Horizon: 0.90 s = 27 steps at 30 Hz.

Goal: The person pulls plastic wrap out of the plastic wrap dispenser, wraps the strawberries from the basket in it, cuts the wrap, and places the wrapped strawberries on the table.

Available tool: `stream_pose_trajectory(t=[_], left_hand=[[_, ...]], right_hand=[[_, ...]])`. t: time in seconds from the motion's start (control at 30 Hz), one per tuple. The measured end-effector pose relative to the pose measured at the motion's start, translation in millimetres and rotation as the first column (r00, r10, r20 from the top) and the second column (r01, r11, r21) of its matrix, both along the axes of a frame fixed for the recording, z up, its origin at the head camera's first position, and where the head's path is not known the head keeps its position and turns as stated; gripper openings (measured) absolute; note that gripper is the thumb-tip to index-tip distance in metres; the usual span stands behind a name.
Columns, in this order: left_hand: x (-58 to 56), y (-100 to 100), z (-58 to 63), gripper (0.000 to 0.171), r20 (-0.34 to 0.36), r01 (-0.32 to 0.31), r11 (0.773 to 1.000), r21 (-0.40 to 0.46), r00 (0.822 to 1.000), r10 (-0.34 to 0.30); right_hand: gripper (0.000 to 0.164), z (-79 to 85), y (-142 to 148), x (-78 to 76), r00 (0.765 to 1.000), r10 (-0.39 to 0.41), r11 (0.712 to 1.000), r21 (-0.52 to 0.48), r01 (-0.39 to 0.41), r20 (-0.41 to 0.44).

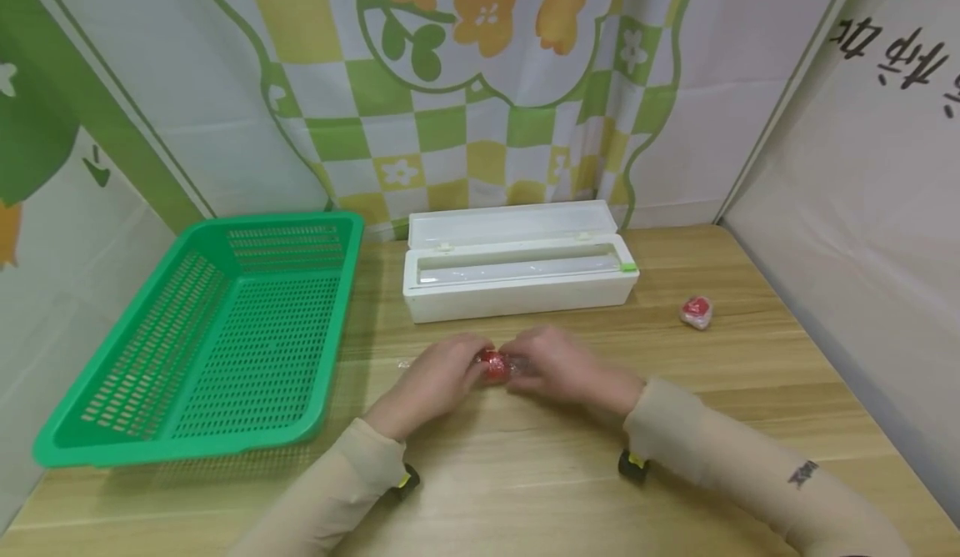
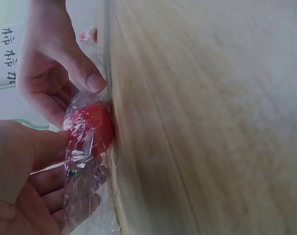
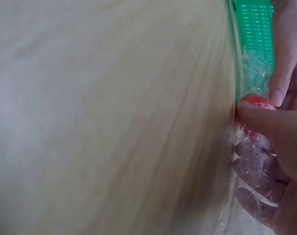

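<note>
A small, round red item [image 1: 495, 365], perhaps a fruit, lies on the table wrapped in clear plastic film [image 2: 82, 196]. My left hand [image 1: 438, 373] holds its left side, with the film's loose end over the fingers in the left wrist view. From the other side my right hand [image 1: 558, 365] grips the wrapped item; in the right wrist view the thumb presses on the red part [image 3: 258, 101] and film lies across the other fingers. A speck of green shows through the film. The item's exact kind cannot be told.
Left of the hands stands a green plastic basket [image 1: 330, 373]. Behind them is a white cling film box [image 1: 525, 297] with its lid up and a roll inside. Another wrapped red item [image 1: 697, 312] lies at the right on the wooden table [image 1: 525, 490]. Patterned curtains enclose the back.
</note>
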<state>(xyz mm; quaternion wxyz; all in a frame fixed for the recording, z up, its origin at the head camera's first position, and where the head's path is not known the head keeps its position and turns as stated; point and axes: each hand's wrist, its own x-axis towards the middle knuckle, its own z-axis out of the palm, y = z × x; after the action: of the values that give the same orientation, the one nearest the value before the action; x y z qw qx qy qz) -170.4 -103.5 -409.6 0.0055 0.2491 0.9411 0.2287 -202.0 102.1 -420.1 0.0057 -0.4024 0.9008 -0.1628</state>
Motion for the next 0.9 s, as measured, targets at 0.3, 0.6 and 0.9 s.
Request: stream_pose_trajectory(t=[0.3, 0.6, 0.9], left_hand=[[-0.4, -0.7, 2.3, 0.015, -0.037, 0.022, 0.999, -0.026, 0.999, -0.023], [5.9, 0.4, 11.3, 0.028, -0.204, 0.108, 0.994, -0.016, 0.973, -0.109], [11.1, 2.1, 19.0, 0.050, -0.478, 0.190, 0.982, -0.005, 0.862, -0.169]], right_hand=[[0.026, 2.8, -5.2, -0.1, 0.995, -0.056, 0.998, 0.002, 0.057, 0.086], [0.021, 19.5, 0.7, -1.4, 0.960, -0.074, 0.986, -0.125, 0.111, 0.271], [0.028, 49.7, 6.8, 8.0, 0.970, -0.055, 0.980, -0.175, 0.098, 0.236]])
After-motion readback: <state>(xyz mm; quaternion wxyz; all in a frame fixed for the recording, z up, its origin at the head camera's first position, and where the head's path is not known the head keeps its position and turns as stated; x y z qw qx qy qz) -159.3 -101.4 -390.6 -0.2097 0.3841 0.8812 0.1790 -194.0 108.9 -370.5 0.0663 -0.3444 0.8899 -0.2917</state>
